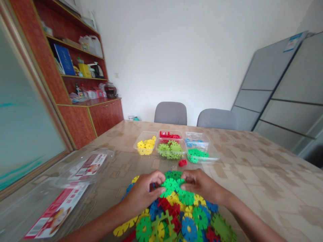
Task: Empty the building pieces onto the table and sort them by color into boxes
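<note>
Above a mixed pile of plastic interlocking pieces, my left hand (143,189) pinches the left edge of a bright green notched disc (169,185) between thumb and fingers. My right hand (205,187) pinches another green notched disc (179,185) from the right. The two discs meet or overlap between my hands; whether they are joined I cannot tell. In the pile below lie a blue notched disc (189,228), yellow discs (173,198), dark red pieces (173,209) and olive-green square pieces (165,222).
Beyond the pile, clear tubs hold yellow pieces (146,145), red pieces (170,135), light-green pieces (170,149), blue pieces (194,143) and green pieces (198,155). A small red piece (182,163) lies before them. Clear plastic lids (101,153) with labels lie left. Two grey chairs (170,113) stand behind the table.
</note>
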Demonstrator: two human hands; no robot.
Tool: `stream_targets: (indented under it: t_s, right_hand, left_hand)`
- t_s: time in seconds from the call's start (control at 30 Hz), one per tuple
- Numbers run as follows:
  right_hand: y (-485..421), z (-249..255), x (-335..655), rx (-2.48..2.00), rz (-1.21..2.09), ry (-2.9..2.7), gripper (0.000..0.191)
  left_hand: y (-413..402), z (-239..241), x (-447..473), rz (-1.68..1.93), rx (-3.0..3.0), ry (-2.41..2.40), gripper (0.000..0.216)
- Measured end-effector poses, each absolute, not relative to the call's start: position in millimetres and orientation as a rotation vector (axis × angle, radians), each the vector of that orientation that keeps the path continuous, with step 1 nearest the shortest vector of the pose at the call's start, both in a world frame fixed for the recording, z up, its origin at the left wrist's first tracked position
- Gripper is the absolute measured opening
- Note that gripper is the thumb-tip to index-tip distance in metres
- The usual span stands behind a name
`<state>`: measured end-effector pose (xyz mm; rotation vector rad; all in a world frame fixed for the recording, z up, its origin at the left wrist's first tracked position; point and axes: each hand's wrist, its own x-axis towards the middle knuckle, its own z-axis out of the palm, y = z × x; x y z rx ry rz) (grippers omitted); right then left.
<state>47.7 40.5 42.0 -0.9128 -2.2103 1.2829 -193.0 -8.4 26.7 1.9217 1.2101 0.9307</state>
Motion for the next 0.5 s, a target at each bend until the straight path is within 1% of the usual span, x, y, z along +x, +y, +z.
stream_targets:
  t_s: [0.5]
  right_hand:
    - [37.7,48.0,40.9,-0.811,1.421,-1.861,0.04]
  left_hand:
    - [-7.7,24.6,-193.8,0.914,1.914,1.173,0.009]
